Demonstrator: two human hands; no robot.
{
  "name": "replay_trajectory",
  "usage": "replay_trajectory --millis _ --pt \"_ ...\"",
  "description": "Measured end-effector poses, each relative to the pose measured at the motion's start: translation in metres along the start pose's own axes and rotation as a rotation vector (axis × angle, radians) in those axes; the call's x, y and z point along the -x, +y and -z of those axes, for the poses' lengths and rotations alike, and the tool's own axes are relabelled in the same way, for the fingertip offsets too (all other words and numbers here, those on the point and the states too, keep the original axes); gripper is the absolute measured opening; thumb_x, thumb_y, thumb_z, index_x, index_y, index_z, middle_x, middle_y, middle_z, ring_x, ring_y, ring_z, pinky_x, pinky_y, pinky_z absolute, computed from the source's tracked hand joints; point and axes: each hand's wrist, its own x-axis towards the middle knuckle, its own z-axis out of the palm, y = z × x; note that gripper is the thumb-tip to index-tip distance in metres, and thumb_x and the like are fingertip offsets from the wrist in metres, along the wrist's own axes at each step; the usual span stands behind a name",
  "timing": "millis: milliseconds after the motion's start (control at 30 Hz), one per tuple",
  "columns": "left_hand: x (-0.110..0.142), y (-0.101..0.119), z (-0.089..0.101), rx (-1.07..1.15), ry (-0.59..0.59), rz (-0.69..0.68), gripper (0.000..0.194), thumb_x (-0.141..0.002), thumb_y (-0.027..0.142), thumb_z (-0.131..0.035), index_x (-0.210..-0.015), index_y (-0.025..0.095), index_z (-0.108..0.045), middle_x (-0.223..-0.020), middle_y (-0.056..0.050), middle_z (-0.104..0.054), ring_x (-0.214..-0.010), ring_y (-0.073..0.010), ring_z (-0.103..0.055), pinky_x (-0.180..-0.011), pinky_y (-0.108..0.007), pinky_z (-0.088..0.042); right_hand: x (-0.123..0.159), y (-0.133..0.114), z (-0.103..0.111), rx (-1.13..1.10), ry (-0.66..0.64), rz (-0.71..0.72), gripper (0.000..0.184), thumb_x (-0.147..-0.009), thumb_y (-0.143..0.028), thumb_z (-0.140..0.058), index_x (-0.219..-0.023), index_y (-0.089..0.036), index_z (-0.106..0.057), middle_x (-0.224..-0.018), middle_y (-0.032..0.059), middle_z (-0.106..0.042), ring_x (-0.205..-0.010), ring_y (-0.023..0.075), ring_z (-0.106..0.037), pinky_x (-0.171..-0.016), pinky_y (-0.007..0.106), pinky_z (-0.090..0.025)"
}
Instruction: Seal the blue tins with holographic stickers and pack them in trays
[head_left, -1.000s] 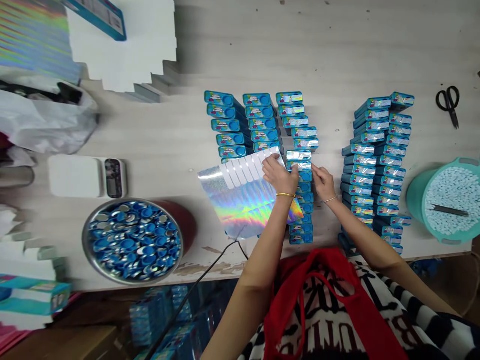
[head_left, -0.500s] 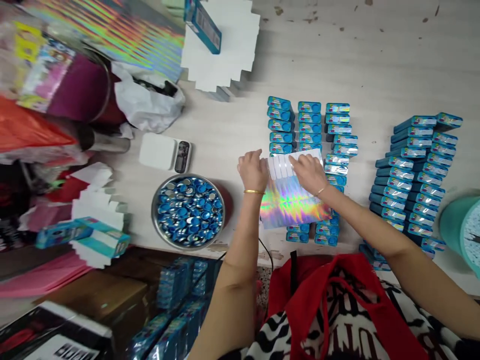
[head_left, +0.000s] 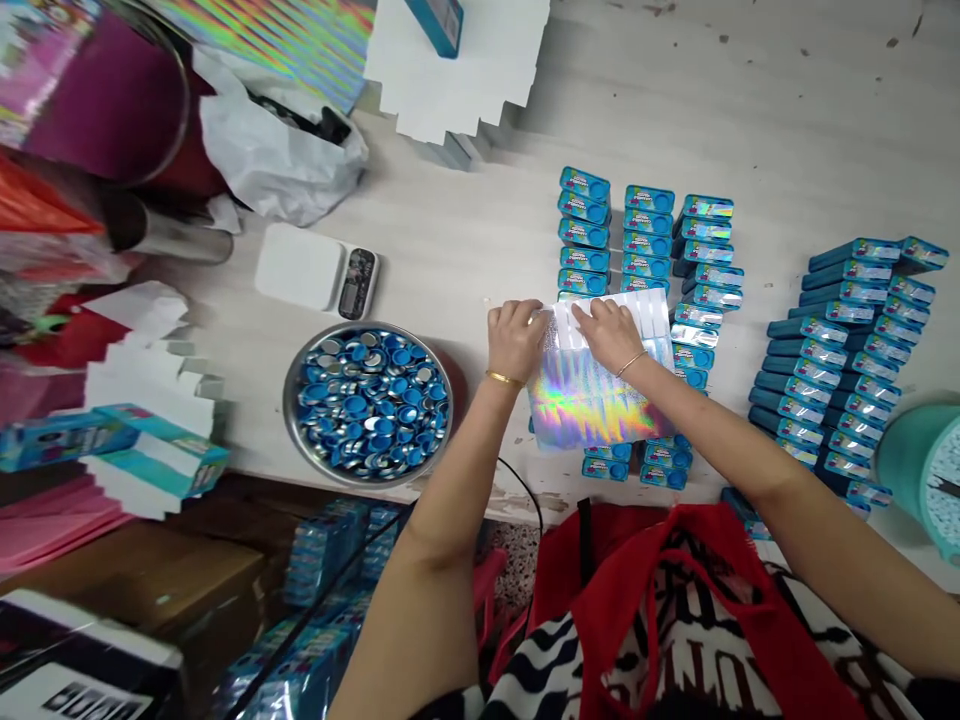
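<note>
Evidently, a holographic sticker sheet [head_left: 592,400] is laid over the rows of blue tins [head_left: 645,240] so strips lie within reach; its upper left edge is pinched by the left hand [head_left: 516,338], while the right hand [head_left: 611,335] is pressed onto it, fingers curled.

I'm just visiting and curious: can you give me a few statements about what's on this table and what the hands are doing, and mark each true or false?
1. Both hands rest on the holographic sticker sheet. True: left hand, right hand.
2. The metal bowl holds red caps. False: blue and silver ones.
3. The small scale lies beyond the bowl. True.
4. The blue tins sit in one tall pile. False: rows.
</note>
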Motion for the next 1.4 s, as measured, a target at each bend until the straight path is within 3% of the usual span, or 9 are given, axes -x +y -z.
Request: replay_trajectory --millis 133,233,300,400,567,767,900,1033,1400 --pt "0.031 0.026 0.025 0.16 0.122 0.056 0.012 -0.092 0.031 -0.061 -0.085 0.022 -0.065 -0.096 -0.009 -0.072 -0.091 -0.0243 -0.06 -0.085 -0.041 -0.037 -0.003 0.002 -0.002 -0.024 0.022 0.002 0.047 -0.106 -0.025 -0.038 -0.151 -0.018 -0.048 -0.128 0.0199 -0.059 -0.118 0.0308 -0.048 -0.095 0.043 -0.036" --pt "0.057 0.063 0.054 0.368 0.399 0.251 0.015 -0.089 0.034 -0.066 -0.084 0.021 -0.061 -0.084 -0.003 -0.067 -0.083 -0.0187 -0.061 -0.085 -0.037 -0.043 -0.004 0.007 -0.003 -0.138 0.059 0.001 0.044 -0.104 -0.026 -0.044 -0.146 -0.016 -0.054 -0.126 0.0191 -0.061 -0.117 0.0305 -0.05 -0.097 0.044 -0.038" --pt "0.067 0.089 0.069 0.556 0.568 0.411 0.018 -0.088 0.036 -0.069 -0.086 0.021 -0.059 -0.083 -0.001 -0.064 -0.079 -0.0154 -0.061 -0.079 -0.032 -0.046 0.004 0.008 -0.003 -0.341 0.141 -0.004 0.042 -0.106 -0.035 -0.043 -0.139 -0.016 -0.06 -0.118 0.0163 -0.064 -0.113 0.0284 -0.053 -0.099 0.043 -0.04" --pt "0.07 0.121 0.075 0.819 0.648 0.562 0.022 -0.083 0.036 -0.073 -0.085 0.021 -0.057 -0.081 0.001 -0.062 -0.075 -0.0129 -0.061 -0.073 -0.028 -0.049 0.037 0.006 -0.005 -0.821 0.27 0.011 0.06 -0.105 -0.059 -0.028 -0.123 -0.017 -0.068 -0.103 0.0097 -0.066 -0.101 0.0224 -0.059 -0.096 0.039 -0.045" --pt "0.07 0.16 0.036 1.13 0.504 0.691 0.029 -0.076 0.037 -0.078 -0.079 0.02 -0.055 -0.073 0.003 -0.062 -0.07 -0.0111 -0.061 -0.072 -0.026 -0.05 0.121 0.006 -0.015 -1.304 0.276 -0.108 0.063 -0.084 -0.082 -0.05 -0.089 -0.021 -0.064 -0.081 0.001 -0.062 -0.08 0.0169 -0.058 -0.077 0.031 -0.048" --pt "0.069 0.206 -0.029 1.133 0.206 0.652 0.023 -0.076 0.035 -0.075 -0.072 0.02 -0.058 -0.069 0.002 -0.06 -0.067 -0.0125 -0.056 -0.069 -0.026 -0.047 0.182 0.057 -0.017 -1.264 0.504 -0.351 0.049 -0.085 -0.069 -0.059 -0.071 -0.023 -0.052 -0.069 -0.0023 -0.053 -0.069 0.0138 -0.048 -0.071 0.029 -0.043" --pt "0.048 0.229 -0.052 0.854 0.21 0.483 0.019 -0.082 0.029 -0.07 -0.07 0.021 -0.058 -0.08 -0.002 -0.06 -0.085 -0.0181 -0.058 -0.087 -0.033 -0.047 0.187 0.1 -0.015 -1.065 0.585 -0.43 0.042 -0.088 -0.06 -0.054 -0.069 -0.023 -0.05 -0.064 -0.0035 -0.046 -0.066 0.0136 -0.043 -0.067 0.028 -0.038" --pt "0.024 0.24 -0.063 0.554 0.142 0.514 0.016 -0.083 0.026 -0.07 -0.072 0.02 -0.059 -0.096 -0.005 -0.062 -0.105 -0.0252 -0.057 -0.098 -0.041 -0.04 0.176 0.127 -0.019 -0.841 0.603 -0.448 0.034 -0.091 -0.05 -0.049 -0.069 -0.023 -0.048 -0.063 -0.004 -0.044 -0.063 0.0135 -0.042 -0.068 0.029 -0.036" --pt "0.014 0.239 -0.084 0.346 0.043 0.45 0.011 -0.083 0.03 -0.069 -0.083 0.022 -0.061 -0.11 -0.013 -0.06 -0.114 -0.0367 -0.051 -0.094 -0.049 -0.036 0.166 0.143 -0.047 -0.714 0.512 -0.537 0.033 -0.096 -0.047 -0.049 -0.081 -0.021 -0.062 -0.07 0.0006 -0.056 -0.078 0.018 -0.054 -0.08 0.029 -0.041"
